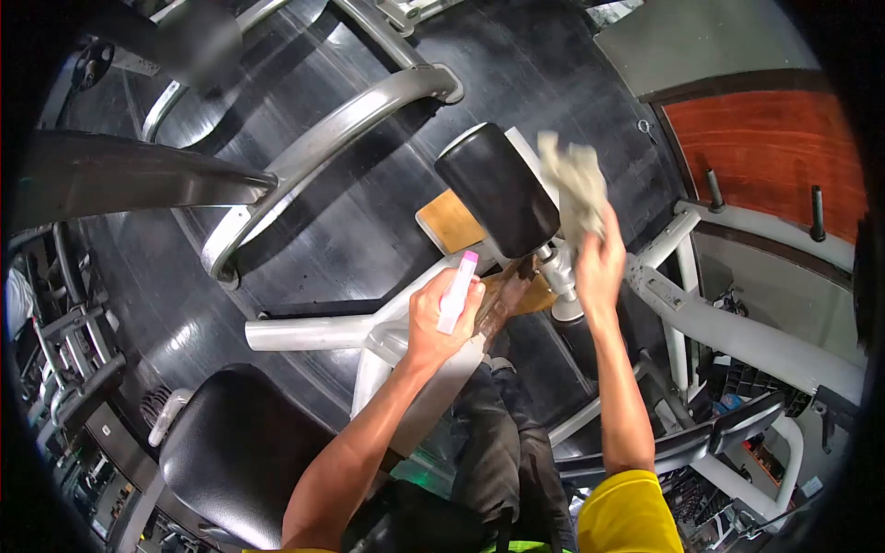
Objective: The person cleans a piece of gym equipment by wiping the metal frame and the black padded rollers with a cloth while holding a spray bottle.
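My left hand is closed around a slim white bottle with a pink top, held upright over the machine's light grey frame. In my right hand is a crumpled off-white cloth, gripped at its lower end and slightly blurred. The cloth hangs beside the right end of a black padded roller, overlapping a white bar behind it. A metal joint below the roller lies just left of my right wrist. Under the roller sits a tan wooden foot plate.
A black padded seat stands at lower left. Curved silver tubing crosses the dark rubber floor. On the right, a thick grey machine arm and a red-brown panel with upright pegs border the space.
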`<state>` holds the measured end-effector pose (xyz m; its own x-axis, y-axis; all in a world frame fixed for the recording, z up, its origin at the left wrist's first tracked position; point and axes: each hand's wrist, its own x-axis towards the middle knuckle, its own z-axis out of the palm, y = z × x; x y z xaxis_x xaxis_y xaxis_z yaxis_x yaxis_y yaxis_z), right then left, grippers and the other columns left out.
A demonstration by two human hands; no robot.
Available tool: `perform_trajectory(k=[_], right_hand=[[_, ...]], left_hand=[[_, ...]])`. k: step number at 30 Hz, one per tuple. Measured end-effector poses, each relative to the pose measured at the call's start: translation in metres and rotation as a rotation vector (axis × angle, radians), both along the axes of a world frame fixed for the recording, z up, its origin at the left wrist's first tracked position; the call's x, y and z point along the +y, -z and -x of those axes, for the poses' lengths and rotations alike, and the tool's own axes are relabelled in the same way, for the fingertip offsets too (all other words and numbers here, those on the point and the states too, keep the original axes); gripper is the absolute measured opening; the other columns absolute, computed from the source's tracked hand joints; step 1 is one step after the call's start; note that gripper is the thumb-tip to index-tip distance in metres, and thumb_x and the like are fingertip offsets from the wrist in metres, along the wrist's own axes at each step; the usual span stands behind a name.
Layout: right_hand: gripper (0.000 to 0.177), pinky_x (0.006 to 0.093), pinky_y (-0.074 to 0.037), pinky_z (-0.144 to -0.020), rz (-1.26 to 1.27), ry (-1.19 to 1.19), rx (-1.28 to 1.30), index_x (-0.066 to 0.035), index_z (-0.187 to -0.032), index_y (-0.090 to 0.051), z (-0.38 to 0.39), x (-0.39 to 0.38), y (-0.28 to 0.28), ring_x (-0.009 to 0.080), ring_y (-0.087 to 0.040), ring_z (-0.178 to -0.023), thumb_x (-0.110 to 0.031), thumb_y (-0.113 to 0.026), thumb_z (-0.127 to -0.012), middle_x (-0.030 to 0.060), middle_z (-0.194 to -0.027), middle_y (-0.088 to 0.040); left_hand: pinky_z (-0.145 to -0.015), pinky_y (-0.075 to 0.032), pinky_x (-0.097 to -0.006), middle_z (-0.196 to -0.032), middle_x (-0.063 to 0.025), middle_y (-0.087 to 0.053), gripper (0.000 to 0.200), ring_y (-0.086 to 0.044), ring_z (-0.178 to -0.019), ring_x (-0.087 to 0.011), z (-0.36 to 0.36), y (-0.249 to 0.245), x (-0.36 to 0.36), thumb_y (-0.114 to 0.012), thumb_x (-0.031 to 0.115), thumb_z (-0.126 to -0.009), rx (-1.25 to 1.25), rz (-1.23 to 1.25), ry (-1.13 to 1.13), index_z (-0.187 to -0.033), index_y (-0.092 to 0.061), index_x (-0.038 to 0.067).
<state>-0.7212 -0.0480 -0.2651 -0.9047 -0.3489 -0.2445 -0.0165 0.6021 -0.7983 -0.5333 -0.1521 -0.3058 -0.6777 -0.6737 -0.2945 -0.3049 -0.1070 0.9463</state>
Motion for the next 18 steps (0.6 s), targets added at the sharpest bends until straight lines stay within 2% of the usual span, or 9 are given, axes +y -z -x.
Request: perform_trajectory(k=[2,4,6,10,14,16,18], right_hand=[[0.052,0.0385,-0.044,-0.103,0.185,-0.333,0.542,-0.005,-0.136,-0.055,0.028,-0.048,0.05,0.0292,-0.057,-0.124,0.003,-0.048,-0.085,0.0192,-0.14,-0.054],[0.056,0.0424,-0.039,-0.111,0.114,-0.546,0.535,-0.011,-0.135,-0.056,0.032,-0.098,0.066,0.0352,-0.047,-0.133,0.003,-0.053,-0.081,0.0198,-0.15,-0.043],[0.056,0.041,-0.038,-0.113,-0.306,-0.685,0.707,-0.017,-0.134,-0.058,0.015,-0.129,0.079,0.0347,-0.046,-0.134,0.001,-0.056,-0.081,0.0169,-0.151,-0.042],[0.061,0.0408,-0.04,-0.112,-0.243,-0.581,0.732,-0.021,-0.136,-0.057,0.002,-0.115,0.078,0.0338,-0.047,-0.134,0.002,-0.056,-0.079,0.0144,-0.15,-0.045],[0.071,0.0386,-0.043,-0.109,-0.239,-0.554,0.57,-0.019,-0.138,-0.056,-0.006,-0.041,0.071,0.0313,-0.047,-0.135,0.012,-0.05,-0.075,0.0097,-0.149,-0.047],[0.072,0.0404,-0.041,-0.111,-0.314,-0.542,0.488,-0.02,-0.138,-0.057,-0.014,0.005,0.062,0.0295,-0.046,-0.136,0.01,-0.051,-0.073,0.0089,-0.149,-0.047],[0.067,0.0393,-0.042,-0.109,-0.288,-0.502,0.403,-0.016,-0.136,-0.058,-0.022,0.047,0.057,0.0324,-0.049,-0.133,0.011,-0.049,-0.076,0.0147,-0.144,-0.051]], left_hand=[[-0.058,-0.049,-0.0307,-0.069,-0.0111,-0.065,0.014,-0.062,-0.059,-0.0197,0.0,0.001,-0.001,-0.071,0.014,-0.089,0.001,0.01,0.003,-0.09,-0.067,0.001],[-0.05,-0.046,-0.0267,-0.063,-0.003,-0.06,0.011,-0.058,-0.052,-0.0088,-0.001,0.002,-0.001,-0.067,0.012,-0.093,0.029,0.111,0.047,-0.094,-0.064,0.002],[-0.05,-0.046,-0.0269,-0.064,-0.0034,-0.061,0.012,-0.058,-0.052,-0.0093,0.0,-0.001,-0.003,-0.067,0.012,-0.093,0.03,0.116,0.046,-0.094,-0.064,0.001],[-0.051,-0.047,-0.0269,-0.064,-0.0042,-0.062,0.012,-0.058,-0.052,-0.0096,-0.001,0.001,-0.002,-0.067,0.012,-0.093,0.051,0.149,0.075,-0.095,-0.064,0.001],[-0.051,-0.047,-0.0265,-0.065,-0.0045,-0.062,0.011,-0.058,-0.053,-0.0089,0.0,0.002,-0.001,-0.066,0.011,-0.093,0.063,0.156,0.076,-0.095,-0.064,0.0],[-0.051,-0.047,-0.0262,-0.066,-0.0045,-0.062,0.01,-0.059,-0.054,-0.0084,-0.001,0.005,0.0,-0.066,0.01,-0.092,0.074,0.119,0.057,-0.095,-0.064,0.0],[-0.051,-0.047,-0.026,-0.066,-0.0043,-0.063,0.009,-0.059,-0.054,-0.0083,-0.002,0.003,0.001,-0.066,0.009,-0.092,0.056,0.096,0.061,-0.095,-0.064,0.001]])
